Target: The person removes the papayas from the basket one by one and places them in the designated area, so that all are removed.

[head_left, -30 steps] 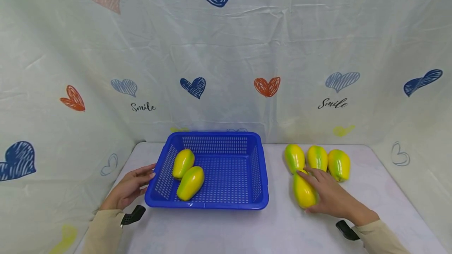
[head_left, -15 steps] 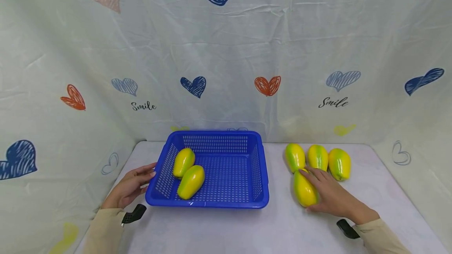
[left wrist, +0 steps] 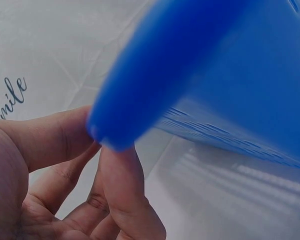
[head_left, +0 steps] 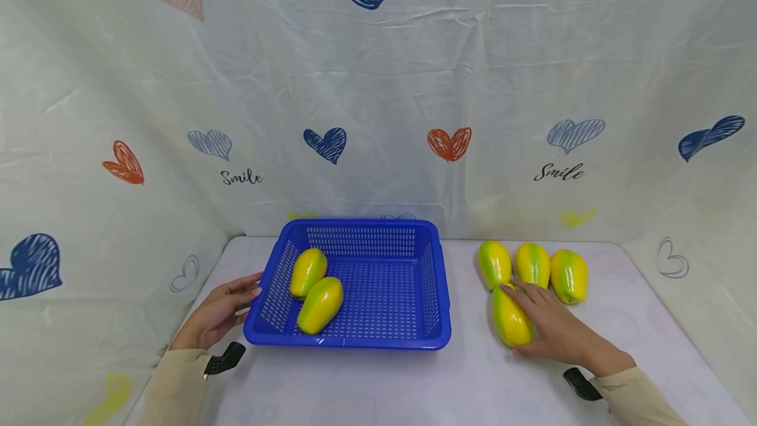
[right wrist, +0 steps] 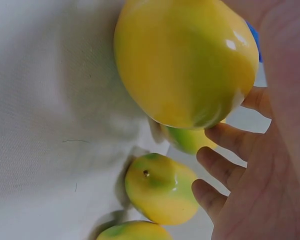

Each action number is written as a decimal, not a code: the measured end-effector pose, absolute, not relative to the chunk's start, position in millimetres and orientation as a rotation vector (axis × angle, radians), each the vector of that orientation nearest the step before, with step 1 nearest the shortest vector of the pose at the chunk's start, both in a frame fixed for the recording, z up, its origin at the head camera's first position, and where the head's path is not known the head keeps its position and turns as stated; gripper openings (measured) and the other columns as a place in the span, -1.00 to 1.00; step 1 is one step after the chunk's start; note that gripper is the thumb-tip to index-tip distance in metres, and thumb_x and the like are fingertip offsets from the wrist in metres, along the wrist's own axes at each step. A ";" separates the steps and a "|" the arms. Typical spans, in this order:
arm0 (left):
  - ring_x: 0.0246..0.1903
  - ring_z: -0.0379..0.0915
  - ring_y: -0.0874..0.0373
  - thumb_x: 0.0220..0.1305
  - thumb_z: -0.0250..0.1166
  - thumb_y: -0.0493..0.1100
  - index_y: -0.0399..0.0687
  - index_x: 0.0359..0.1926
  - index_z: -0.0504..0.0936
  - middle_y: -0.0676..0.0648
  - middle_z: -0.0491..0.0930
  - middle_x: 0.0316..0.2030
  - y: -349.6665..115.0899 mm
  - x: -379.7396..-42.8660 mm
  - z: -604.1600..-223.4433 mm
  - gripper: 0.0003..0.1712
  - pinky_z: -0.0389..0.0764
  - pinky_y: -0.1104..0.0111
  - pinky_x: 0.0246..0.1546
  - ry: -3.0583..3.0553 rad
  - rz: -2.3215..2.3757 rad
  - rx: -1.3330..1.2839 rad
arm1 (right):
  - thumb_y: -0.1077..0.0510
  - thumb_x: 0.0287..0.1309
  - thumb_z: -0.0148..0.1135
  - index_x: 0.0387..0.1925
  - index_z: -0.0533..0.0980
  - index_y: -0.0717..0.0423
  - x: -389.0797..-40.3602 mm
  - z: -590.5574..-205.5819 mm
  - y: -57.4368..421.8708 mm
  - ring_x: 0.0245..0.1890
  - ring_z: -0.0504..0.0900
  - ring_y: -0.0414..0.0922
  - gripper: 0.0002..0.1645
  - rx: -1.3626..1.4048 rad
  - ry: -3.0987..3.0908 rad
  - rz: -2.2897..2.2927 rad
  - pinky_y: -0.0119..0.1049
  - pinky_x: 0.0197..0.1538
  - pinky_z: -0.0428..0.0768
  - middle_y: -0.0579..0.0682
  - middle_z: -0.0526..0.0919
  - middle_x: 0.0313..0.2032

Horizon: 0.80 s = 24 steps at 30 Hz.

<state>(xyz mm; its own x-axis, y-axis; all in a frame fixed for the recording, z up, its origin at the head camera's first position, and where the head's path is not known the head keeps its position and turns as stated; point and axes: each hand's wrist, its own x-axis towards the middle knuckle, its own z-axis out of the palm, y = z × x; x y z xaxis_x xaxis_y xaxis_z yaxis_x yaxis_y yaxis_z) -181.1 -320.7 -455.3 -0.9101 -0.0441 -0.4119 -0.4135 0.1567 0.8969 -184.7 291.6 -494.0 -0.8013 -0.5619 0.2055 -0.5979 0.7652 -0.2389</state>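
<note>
A blue plastic basket [head_left: 384, 301] with a slotted wall stands on the table, two papayas inside at its left: one papaya [head_left: 307, 273] farther back, the other papaya [head_left: 320, 306] nearer. My left hand [head_left: 215, 314] is at the basket's left side, its fingertips pinching the rim [left wrist: 135, 95] in the left wrist view. On the right, my right hand [head_left: 556, 327] holds a glossy yellow-green papaya [head_left: 510, 317] that lies on the table, thumb at its near end and a finger over its far end. The other fingers [right wrist: 222, 167] spread beside it in the right wrist view.
Behind the right hand lie three more papayas in a row: a left papaya [head_left: 493, 263], a middle papaya [head_left: 531, 263] and a right papaya [head_left: 569, 276]. A white curtain [head_left: 378, 97] printed with hearts hangs round the table [head_left: 378, 390] at the back and sides.
Both hands, the basket and the papayas keep their places; only a slight shift of the head view shows.
</note>
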 end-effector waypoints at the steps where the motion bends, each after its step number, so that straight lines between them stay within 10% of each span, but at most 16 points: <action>1: -0.08 0.60 0.17 0.60 0.22 -0.13 -0.22 0.64 0.15 0.02 0.62 0.11 -320.8 -181.2 -455.4 -0.24 0.66 0.32 -0.03 2.147 1.817 -0.442 | -0.22 -0.24 0.78 0.47 0.31 0.22 -184.6 -493.8 291.4 0.31 0.44 0.31 0.33 0.930 -2.847 0.453 0.35 0.27 0.45 0.32 0.38 0.41; 24: -0.09 0.61 0.20 0.61 0.21 -0.13 -0.28 0.64 0.13 0.06 0.61 0.06 -320.8 -179.2 -455.2 -0.23 0.67 0.34 -0.03 2.150 1.822 -0.405 | -0.23 -0.20 0.76 0.49 0.32 0.22 -184.9 -488.2 290.9 0.35 0.42 0.32 0.31 0.911 -2.880 0.498 0.40 0.32 0.38 0.35 0.35 0.44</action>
<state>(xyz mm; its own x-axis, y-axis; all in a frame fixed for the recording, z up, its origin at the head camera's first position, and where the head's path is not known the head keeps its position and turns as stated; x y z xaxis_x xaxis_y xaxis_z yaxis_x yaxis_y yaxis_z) -179.2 -320.8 -455.2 -0.9174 -0.0244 -0.3972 -0.3958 0.1587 0.9045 -184.9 290.9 -488.2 -0.8200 -0.5459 0.1719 -0.5719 0.7704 -0.2817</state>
